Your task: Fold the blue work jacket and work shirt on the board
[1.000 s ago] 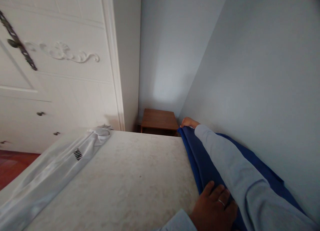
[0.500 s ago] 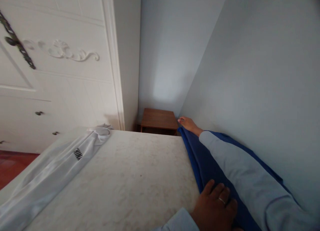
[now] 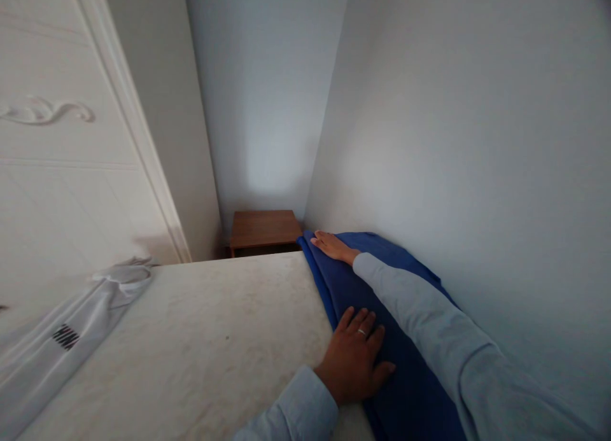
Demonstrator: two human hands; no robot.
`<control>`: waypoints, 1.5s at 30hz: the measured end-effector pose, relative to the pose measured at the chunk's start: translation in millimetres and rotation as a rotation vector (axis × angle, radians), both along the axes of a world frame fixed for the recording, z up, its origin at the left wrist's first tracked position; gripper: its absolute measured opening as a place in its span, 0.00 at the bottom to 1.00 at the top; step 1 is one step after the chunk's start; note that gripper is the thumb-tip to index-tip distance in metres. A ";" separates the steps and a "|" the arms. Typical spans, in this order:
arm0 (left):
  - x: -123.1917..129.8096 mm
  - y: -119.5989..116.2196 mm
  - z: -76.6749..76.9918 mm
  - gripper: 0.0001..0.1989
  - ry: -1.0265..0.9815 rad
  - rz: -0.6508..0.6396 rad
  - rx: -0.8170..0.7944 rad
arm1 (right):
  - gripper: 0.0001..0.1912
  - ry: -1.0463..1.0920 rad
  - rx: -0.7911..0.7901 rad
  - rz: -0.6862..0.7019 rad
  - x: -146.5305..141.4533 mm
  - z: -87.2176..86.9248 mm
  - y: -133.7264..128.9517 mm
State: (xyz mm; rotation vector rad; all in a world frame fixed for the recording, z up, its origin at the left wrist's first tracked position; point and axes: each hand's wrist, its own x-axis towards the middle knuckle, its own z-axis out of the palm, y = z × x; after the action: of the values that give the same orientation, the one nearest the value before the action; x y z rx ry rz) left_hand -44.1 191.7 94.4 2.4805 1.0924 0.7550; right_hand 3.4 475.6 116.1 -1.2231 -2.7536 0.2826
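A dark blue folded cloth (image 3: pixel 405 364) lies along the right side of the mattress, against the wall. My left hand (image 3: pixel 353 358), with a ring on one finger, rests on its left edge, fingers spread and palm down. Farther off, my right hand (image 3: pixel 333 245) lies flat on the cloth near its far end, fingers stretched forward. Neither hand grips the fabric. Part of the cloth is hidden beneath my right sleeve.
A white garment (image 3: pixel 81 326) with dark lettering lies along the left of the pale, stained mattress (image 3: pixel 229 326). Beyond the mattress stands a brown wooden nightstand (image 3: pixel 265 228) in the corner. A white wardrobe (image 3: pixel 62 205) is at the left, a grey wall (image 3: pixel 429 142) at the right.
The view has swung to the right. My right hand, raised at the cloth's far end before, now lies flat on the cloth. My left hand stays on the cloth, its fingers more spread.
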 end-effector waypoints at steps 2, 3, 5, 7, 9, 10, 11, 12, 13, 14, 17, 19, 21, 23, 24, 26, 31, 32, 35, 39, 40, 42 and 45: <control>0.2 0.5 -0.1 0.35 0.010 0.007 0.005 | 0.33 -0.010 0.006 -0.043 28.5 1.3 -12.2; 0.4 0.7 -0.6 0.35 0.015 0.013 0.011 | 0.33 -0.017 0.006 -0.061 45.6 2.1 -19.0; 0.8 1.1 -2.2 0.34 0.027 0.024 0.031 | 0.35 -0.029 0.005 -0.088 83.7 4.2 -32.2; 1.0 1.6 -4.3 0.33 0.039 0.032 0.061 | 0.35 -0.033 0.010 -0.121 123.1 7.2 -44.1; 0.8 2.3 -5.8 0.32 0.058 0.037 0.098 | 0.34 -0.032 0.023 -0.163 160.0 11.0 -54.9; 0.5 2.7 -5.9 0.32 0.070 0.038 0.113 | 0.34 -0.032 0.031 -0.185 176.4 13.0 -60.0; 0.1 3.2 -5.6 0.32 0.083 0.036 0.124 | 0.33 -0.031 0.039 -0.204 191.2 15.1 -65.1; -0.2 3.8 -4.8 0.31 0.094 0.035 0.129 | 0.33 -0.031 0.046 -0.220 204.2 17.2 -70.3; -0.5 4.3 -3.5 0.31 0.103 0.035 0.130 | 0.33 -0.031 0.050 -0.233 215.3 19.1 -75.6; -0.5 4.7 -2.0 0.31 0.110 0.037 0.126 | 0.34 -0.033 0.054 -0.246 224.5 20.8 -81.1; 0.5 3.8 2.7 0.29 0.116 0.051 0.111 | 0.34 -0.017 0.085 -0.276 240.7 23.5 -99.9; 0.2 -0.2 5.4 0.26 0.107 0.058 0.111 | 0.33 0.026 0.125 -0.246 241.6 22.8 -115.5; -4.4 -8.1 8.1 0.24 0.100 0.054 0.118 | 0.32 0.098 0.155 -0.154 234.3 20.8 -133.6; -17.5 -19.3 12.4 0.22 0.105 0.045 0.131 | 0.29 0.193 0.153 -0.052 219.3 18.7 -153.6; -28.2 -26.1 15.4 0.22 0.113 0.048 0.139 | 0.27 0.243 0.144 -0.011 209.1 17.9 -163.9; -59.4 -41.5 23.6 0.21 0.139 0.091 0.156 | 0.23 0.329 0.107 0.079 184.2 17.3 -185.2; -182.0 -92.8 52.4 0.17 0.251 0.511 0.140 | 0.19 0.365 0.010 0.406 102.9 21.6 -242.4; -209.0 -105.3 57.7 0.18 0.296 0.657 0.099 | 0.18 0.364 0.000 0.480 85.3 23.3 -253.7; -280.7 -145.1 65.3 0.22 0.426 1.144 -0.081 | 0.16 0.371 -0.036 0.698 34.4 27.8 -284.0; -339.8 -192.3 57.0 0.17 0.445 1.445 -0.213 | 0.15 0.409 -0.079 0.856 -15.7 28.1 -314.9; -347.6 -200.5 54.9 0.14 0.441 1.480 -0.237 | 0.14 0.416 -0.096 0.870 -23.5 26.7 -321.2; -355.2 -211.0 54.9 0.13 0.427 1.516 -0.246 | 0.14 0.422 -0.156 0.879 -33.9 22.5 -332.4; -343.3 -212.2 65.6 0.17 0.404 1.525 -0.168 | 0.13 0.474 -0.301 0.807 -44.7 13.3 -345.8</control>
State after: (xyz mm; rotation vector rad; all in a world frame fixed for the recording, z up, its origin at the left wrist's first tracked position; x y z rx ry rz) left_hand -387.4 -20.5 160.0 1.2621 3.0092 0.3642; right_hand -41.3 129.7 129.4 0.0266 -2.6546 0.9338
